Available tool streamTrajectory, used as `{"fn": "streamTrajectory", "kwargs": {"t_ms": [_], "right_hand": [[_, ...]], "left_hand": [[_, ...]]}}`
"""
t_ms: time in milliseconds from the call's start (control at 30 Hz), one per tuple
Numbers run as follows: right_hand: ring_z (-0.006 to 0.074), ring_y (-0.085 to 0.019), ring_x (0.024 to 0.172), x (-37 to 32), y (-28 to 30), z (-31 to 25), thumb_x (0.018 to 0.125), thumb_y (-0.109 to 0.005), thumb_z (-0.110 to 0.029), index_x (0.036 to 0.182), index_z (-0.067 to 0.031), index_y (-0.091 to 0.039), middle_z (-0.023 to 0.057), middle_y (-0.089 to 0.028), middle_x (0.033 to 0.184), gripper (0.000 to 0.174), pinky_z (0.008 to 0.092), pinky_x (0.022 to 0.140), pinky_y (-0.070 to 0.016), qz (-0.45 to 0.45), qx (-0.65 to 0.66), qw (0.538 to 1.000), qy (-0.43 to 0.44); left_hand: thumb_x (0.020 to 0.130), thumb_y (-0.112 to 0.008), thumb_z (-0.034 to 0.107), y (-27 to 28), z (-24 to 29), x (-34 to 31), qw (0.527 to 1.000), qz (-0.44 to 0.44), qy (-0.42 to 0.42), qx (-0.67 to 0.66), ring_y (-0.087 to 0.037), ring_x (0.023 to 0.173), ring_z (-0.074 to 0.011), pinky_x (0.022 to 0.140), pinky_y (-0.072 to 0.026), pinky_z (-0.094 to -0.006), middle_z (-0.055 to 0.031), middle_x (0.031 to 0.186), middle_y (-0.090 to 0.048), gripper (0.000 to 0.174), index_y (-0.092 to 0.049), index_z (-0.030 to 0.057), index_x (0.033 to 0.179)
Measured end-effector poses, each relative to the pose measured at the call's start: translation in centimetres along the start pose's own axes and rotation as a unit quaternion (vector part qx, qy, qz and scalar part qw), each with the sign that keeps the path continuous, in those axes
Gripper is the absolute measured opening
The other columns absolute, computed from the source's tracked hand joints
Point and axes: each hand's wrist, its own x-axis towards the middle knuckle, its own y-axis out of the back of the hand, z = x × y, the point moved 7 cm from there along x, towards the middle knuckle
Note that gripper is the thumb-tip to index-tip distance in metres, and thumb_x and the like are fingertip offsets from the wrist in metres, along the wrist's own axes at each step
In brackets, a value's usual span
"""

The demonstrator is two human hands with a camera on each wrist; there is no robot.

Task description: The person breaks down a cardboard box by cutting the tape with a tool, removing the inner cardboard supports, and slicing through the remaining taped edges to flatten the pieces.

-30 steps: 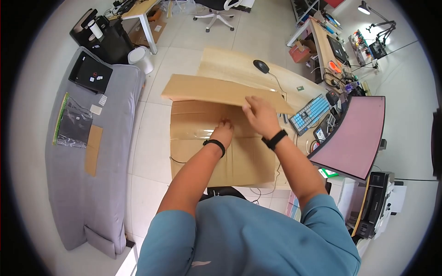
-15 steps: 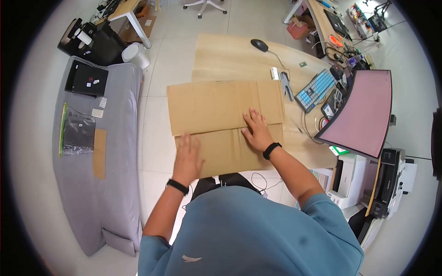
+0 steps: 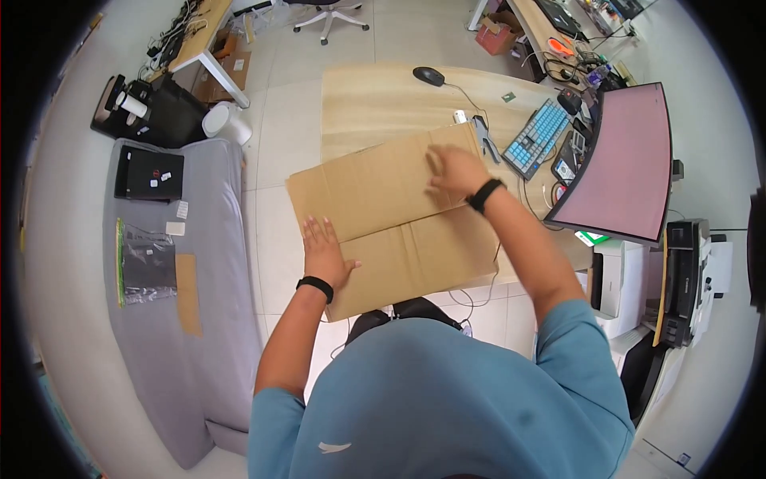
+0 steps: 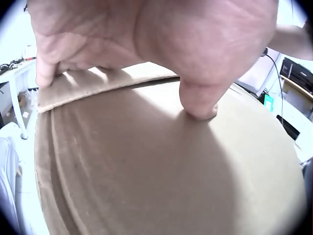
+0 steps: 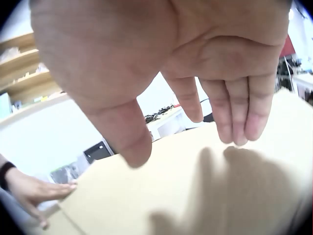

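A cardboard box [image 3: 399, 267] lies at the near end of the desk, its two top flaps folded down and meeting at a seam that slants up to the right. My left hand [image 3: 322, 262] rests on the box's left side, fingers spread across the seam. In the left wrist view its thumb [image 4: 198, 100] presses the near flap. Above the far flap [image 3: 363, 191] is my right hand [image 3: 459, 172], holding nothing. The right wrist view shows its fingers [image 5: 237, 107] extended and slightly bent, their shadow falling on the cardboard.
Beyond the box on the desk [image 3: 359, 104] are a black mouse [image 3: 428, 76], a grey tool [image 3: 485, 140] and a small white cylinder [image 3: 459, 116]. A blue keyboard [image 3: 536, 137] and a monitor [image 3: 618, 168] stand at right. A grey sofa [image 3: 191, 383] runs along the left.
The raised far flap has come down over the box, and my left hand has moved from inside to the top left. The box has turned counterclockwise; my right hand has lifted off it.
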Motion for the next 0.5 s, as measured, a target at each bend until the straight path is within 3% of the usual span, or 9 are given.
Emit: {"fn": "streamTrajectory", "kwargs": {"t_ms": [33, 100, 133, 200, 233, 267, 333, 367, 500], "right_hand": [[0.0354, -0.057, 0.121, 1.7, 0.7, 0.8, 0.068, -0.083, -0.032, 0.138, -0.0052, -0.052, 0.0217, -0.055, 0.136, 0.081, 0.0419, 0.1, -0.0471, 0.006, 0.004, 1.0, -0.001], [0.0359, -0.058, 0.117, 3.5, 2.8, 0.5, 0.054, -0.092, -0.032, 0.139, -0.0066, -0.05, 0.0191, -0.057, 0.132, 0.098, 0.0414, 0.098, -0.0479, 0.162, -0.24, 0.945, 0.15], [0.0359, -0.058, 0.117, 4.4, 2.4, 1.5, 0.054, -0.092, -0.032, 0.139, -0.0066, -0.05, 0.0191, -0.057, 0.132, 0.098, 0.0414, 0.098, -0.0479, 0.164, -0.239, 0.946, 0.146], [0.0364, -0.058, 0.114, 6.4, 0.0, 4.2, 0.044, -0.095, -0.034, 0.141, -0.0072, -0.048, 0.017, -0.058, 0.128, 0.111, 0.041, 0.097, -0.0485, -0.015, -0.168, 0.982, 0.085], [0.0363, -0.059, 0.114, 5.9, 0.4, 4.2, 0.043, -0.096, -0.037, 0.131, -0.005, -0.055, 0.0185, -0.06, 0.123, 0.103, 0.0409, 0.095, -0.0489, -0.016, -0.142, 0.986, 0.084], [0.0363, -0.059, 0.114, 5.5, 0.8, 4.0, 0.043, -0.096, -0.037, 0.131, -0.005, -0.055, 0.0185, -0.06, 0.123, 0.103, 0.0409, 0.095, -0.0489, -0.012, -0.142, 0.986, 0.083], [0.0361, -0.061, 0.108, 4.6, 1.5, 4.7, 0.043, -0.096, -0.04, 0.118, -0.004, -0.059, 0.0192, -0.064, 0.113, 0.09, 0.0413, 0.092, -0.05, -0.032, -0.178, 0.983, 0.019], [0.0369, -0.064, 0.1, 4.0, 1.6, 5.3, 0.042, -0.096, -0.042, 0.105, -0.0029, -0.06, 0.0191, -0.067, 0.102, 0.082, 0.0428, 0.087, -0.0516, -0.012, -0.169, 0.985, 0.017], [0.0384, -0.066, 0.092, -2.1, 2.0, 6.0, 0.041, -0.096, -0.046, 0.101, -0.0008, -0.059, 0.0192, -0.068, 0.095, 0.084, 0.0443, 0.083, -0.0528, 0.013, -0.143, 0.988, -0.062]], "left_hand": [[0.075, -0.076, 0.058, 0.0, -0.1, 0.1, 1.0, -0.003, -0.004, 0.0, -0.01, 0.148, -0.0481, 0.121, -0.0127, -0.0496, -0.0381, 0.156, -0.01, 0.119, -0.015, -0.0088, 0.152], [0.075, -0.075, 0.058, 0.2, -0.3, 0.1, 1.0, 0.002, -0.01, 0.004, -0.01, 0.148, -0.0482, 0.122, -0.0126, -0.0494, -0.0382, 0.156, -0.01, 0.119, -0.015, -0.0084, 0.152], [0.075, -0.075, 0.059, 0.2, -0.3, 0.1, 1.0, 0.004, -0.014, 0.002, -0.01, 0.148, -0.0484, 0.122, -0.0125, -0.0492, -0.0383, 0.156, -0.01, 0.118, -0.015, -0.0081, 0.153], [0.075, -0.075, 0.059, 0.4, -0.6, 0.9, 1.0, 0.013, -0.025, 0.002, -0.01, 0.148, -0.0477, 0.122, -0.0123, -0.0486, -0.0376, 0.156, -0.01, 0.118, -0.015, -0.0074, 0.153], [0.075, -0.075, 0.059, 0.6, -0.9, 1.4, 0.999, 0.018, -0.032, 0.0, -0.011, 0.148, -0.047, 0.122, -0.012, -0.048, -0.0368, 0.157, -0.011, 0.117, -0.016, -0.0067, 0.153], [0.075, -0.075, 0.059, 1.0, -1.4, 2.2, 0.999, 0.021, -0.034, 0.003, -0.011, 0.148, -0.047, 0.122, -0.012, -0.048, -0.0368, 0.157, -0.011, 0.117, -0.016, -0.0067, 0.153], [0.074, -0.075, 0.06, 1.9, -1.8, 4.3, 0.996, 0.029, -0.072, 0.052, -0.012, 0.149, -0.0426, 0.123, -0.012, -0.0439, -0.0316, 0.159, -0.012, 0.117, -0.017, -0.0038, 0.154], [0.074, -0.075, 0.06, 2.5, -2.0, 5.3, 0.995, 0.03, -0.076, 0.052, -0.012, 0.149, -0.0426, 0.123, -0.012, -0.0439, -0.0316, 0.159, -0.012, 0.117, -0.017, -0.0038, 0.154], [0.069, -0.081, 0.057, 4.9, -1.6, 11.0, 0.985, 0.004, -0.122, 0.121, -0.016, 0.15, -0.0349, 0.122, -0.0206, -0.0383, -0.0224, 0.162, -0.014, 0.12, -0.016, 0.0042, 0.156]]}}
